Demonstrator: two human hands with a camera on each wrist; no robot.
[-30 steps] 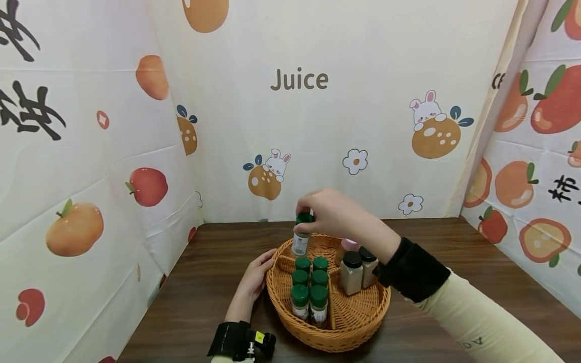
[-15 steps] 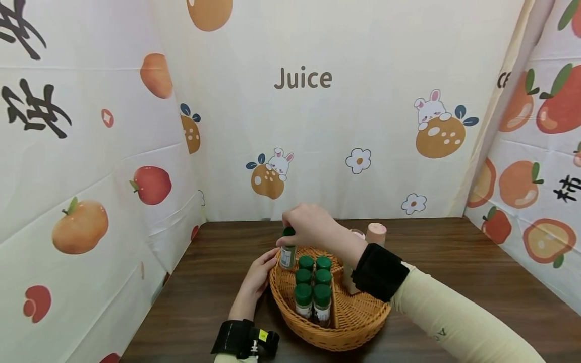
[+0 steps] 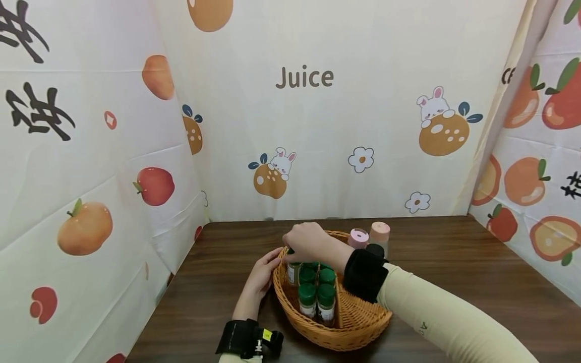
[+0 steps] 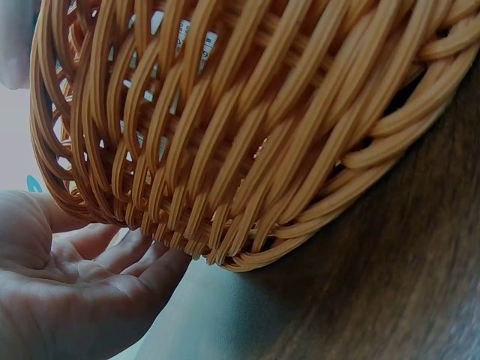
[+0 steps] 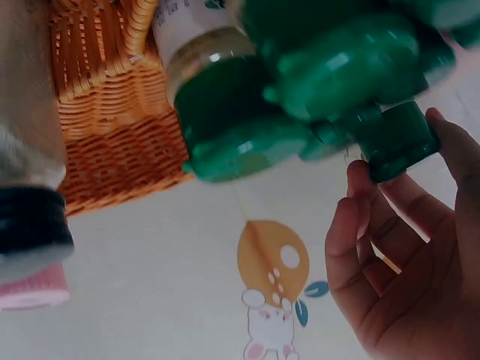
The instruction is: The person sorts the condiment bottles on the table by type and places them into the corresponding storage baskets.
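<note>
My right hand (image 3: 291,247) pinches the green cap of a small spice jar (image 3: 293,273) from above, and the jar stands low in the left rear part of the woven orange basket (image 3: 358,322). Several more green-capped jars (image 3: 317,297) stand in rows beside it. In the right wrist view my fingertips (image 5: 361,184) grip that green cap (image 5: 395,139), with other green caps (image 5: 337,64) crowding close by. My left hand (image 3: 267,263) rests with straight fingers against the basket's outer left wall (image 4: 225,165), its fingers (image 4: 142,259) touching the base of the weave.
Two pink-capped bottles (image 3: 358,237) (image 3: 379,232) and a black-capped jar (image 3: 374,249) sit at the basket's far right. The basket stands on a dark wooden table (image 3: 476,282) enclosed by fruit-printed curtain walls (image 3: 91,201) on the left, back and right.
My right hand has lowered the green-capped jar down and leftward from above the basket into its left rear part. The left hand stays against the basket's side.
</note>
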